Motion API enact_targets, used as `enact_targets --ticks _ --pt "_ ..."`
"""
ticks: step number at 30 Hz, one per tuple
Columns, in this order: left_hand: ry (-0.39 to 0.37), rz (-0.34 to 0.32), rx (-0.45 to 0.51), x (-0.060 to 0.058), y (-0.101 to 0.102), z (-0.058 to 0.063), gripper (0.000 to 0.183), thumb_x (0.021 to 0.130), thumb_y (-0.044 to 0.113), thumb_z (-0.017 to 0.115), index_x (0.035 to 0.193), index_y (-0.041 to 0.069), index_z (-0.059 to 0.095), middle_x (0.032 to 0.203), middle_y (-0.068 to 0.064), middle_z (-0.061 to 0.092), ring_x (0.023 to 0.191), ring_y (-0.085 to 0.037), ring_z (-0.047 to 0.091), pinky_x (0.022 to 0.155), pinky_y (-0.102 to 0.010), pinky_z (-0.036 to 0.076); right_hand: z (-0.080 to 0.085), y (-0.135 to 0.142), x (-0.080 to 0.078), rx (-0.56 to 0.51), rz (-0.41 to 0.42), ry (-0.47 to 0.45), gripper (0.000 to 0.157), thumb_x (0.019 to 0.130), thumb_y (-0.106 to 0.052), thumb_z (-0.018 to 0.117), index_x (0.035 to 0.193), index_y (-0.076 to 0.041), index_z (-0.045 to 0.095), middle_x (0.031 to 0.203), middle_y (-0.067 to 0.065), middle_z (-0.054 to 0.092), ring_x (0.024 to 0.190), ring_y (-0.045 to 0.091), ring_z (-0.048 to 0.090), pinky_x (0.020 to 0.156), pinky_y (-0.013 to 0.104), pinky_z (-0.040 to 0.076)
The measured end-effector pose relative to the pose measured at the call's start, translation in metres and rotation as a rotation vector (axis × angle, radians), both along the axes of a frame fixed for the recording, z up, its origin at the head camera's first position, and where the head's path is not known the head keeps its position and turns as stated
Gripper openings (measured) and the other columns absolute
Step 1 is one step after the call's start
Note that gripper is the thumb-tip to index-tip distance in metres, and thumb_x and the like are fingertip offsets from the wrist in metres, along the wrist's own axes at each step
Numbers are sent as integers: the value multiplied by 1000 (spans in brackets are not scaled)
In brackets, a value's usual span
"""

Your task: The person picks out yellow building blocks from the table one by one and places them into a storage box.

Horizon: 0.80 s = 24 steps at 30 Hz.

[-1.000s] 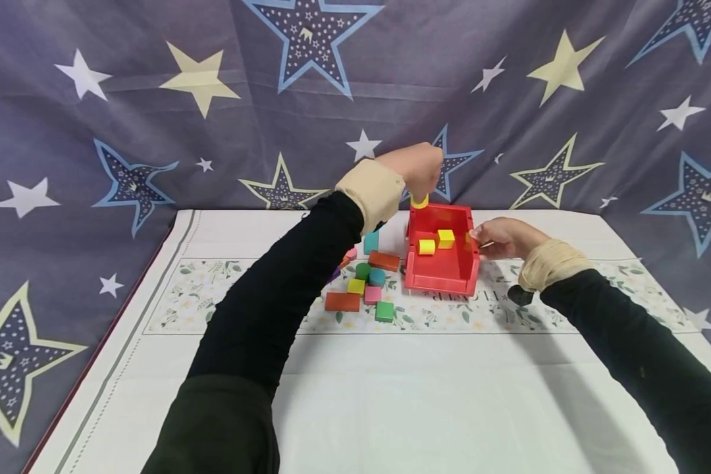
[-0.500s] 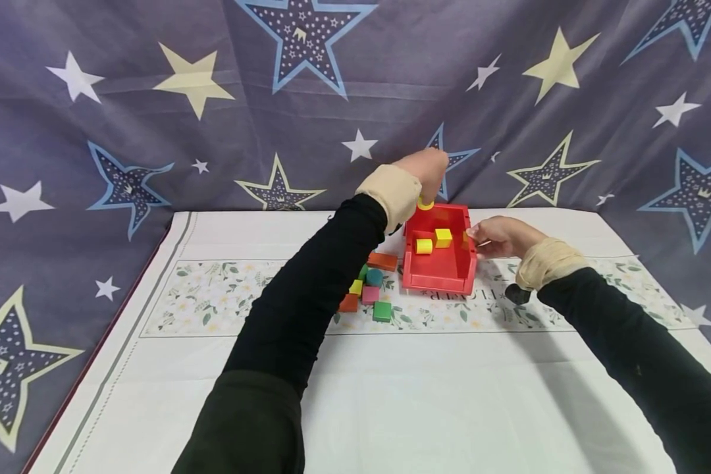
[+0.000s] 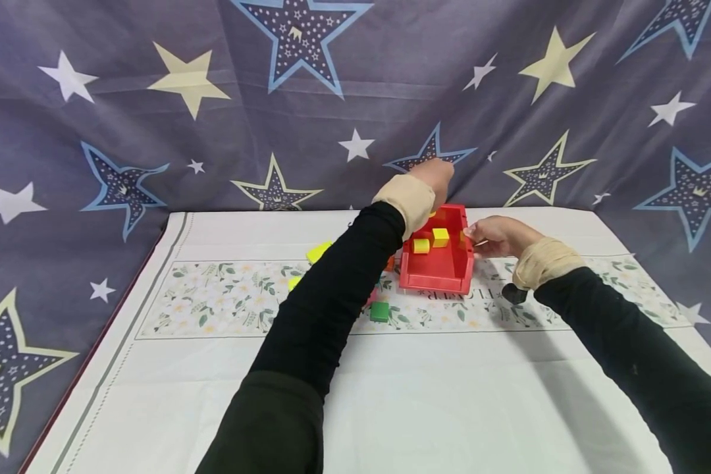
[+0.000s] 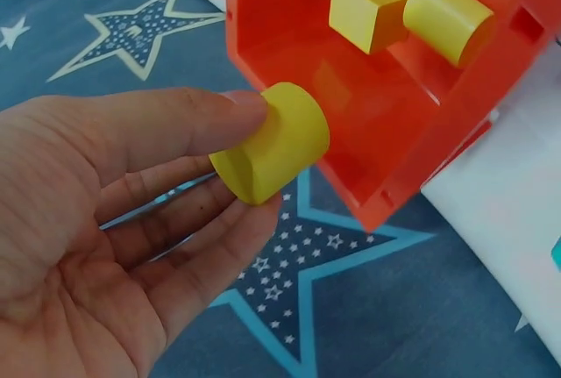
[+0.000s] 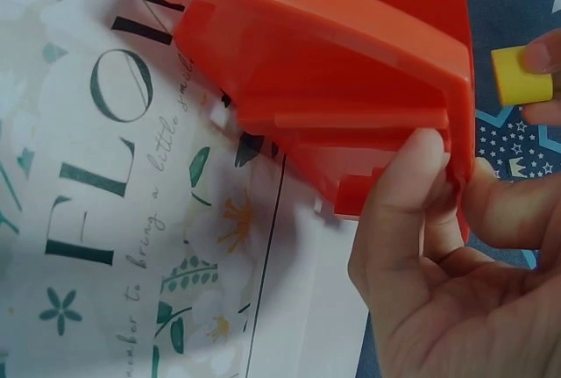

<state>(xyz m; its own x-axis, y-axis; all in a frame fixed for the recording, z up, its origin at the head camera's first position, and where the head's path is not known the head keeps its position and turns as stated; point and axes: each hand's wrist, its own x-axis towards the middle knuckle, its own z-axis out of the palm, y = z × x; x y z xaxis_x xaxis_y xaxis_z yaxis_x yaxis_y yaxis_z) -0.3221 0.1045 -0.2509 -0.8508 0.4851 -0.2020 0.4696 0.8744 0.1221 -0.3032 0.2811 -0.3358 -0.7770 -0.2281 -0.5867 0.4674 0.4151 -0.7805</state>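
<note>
My left hand (image 3: 435, 178) is over the far end of a red open-fronted bin (image 3: 435, 280). Its thumb and fingers pinch a yellow cylinder block (image 4: 294, 137), which is apart from the bin's wall in the left wrist view. A yellow cube (image 3: 440, 237) and a second yellow cylinder (image 3: 421, 246) lie inside the bin. My right hand (image 3: 500, 237) grips the bin's right side wall; in the right wrist view the thumb and fingers (image 5: 408, 185) clasp its edge from both sides.
A green block (image 3: 379, 312) lies near the bin's front left. Yellow blocks (image 3: 318, 252) show left of the left forearm, whose sleeve (image 3: 326, 303) hides much of the block pile. A star-patterned cloth (image 3: 308, 118) hangs behind the white tablecloth (image 3: 450, 395).
My left hand has moved slightly right and down over the bin with the yellow cylinder. Its forearm has swung right, covering more blocks and uncovering yellow ones on the left. The right hand keeps its grip.
</note>
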Motion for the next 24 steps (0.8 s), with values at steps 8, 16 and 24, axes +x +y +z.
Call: enact_targets --ticks 8,16,24 --pt "77 49 20 -5 9 -19 23 95 11 62 117 10 70 118 -3 69 100 -18 60 93 -27 54 0 0 1 -4 14 1 17 103 1 39 92 -9 48 77 -1 53 67 8 56 65 19 54" --pt "122 154 41 8 16 -28 21 101 13 56 117 12 70 116 -2 72 102 -18 64 95 -27 54 -1 1 1 -8 10 1 19 102 2 39 90 -9 48 78 -1 53 68 8 56 66 20 54" --pt "86 225 11 -9 26 -45 29 103 17 52 127 17 69 132 0 68 118 -15 63 102 -27 51 -1 2 -1 -1 20 2 18 101 1 38 90 -8 49 83 1 55 70 9 58 67 20 54"
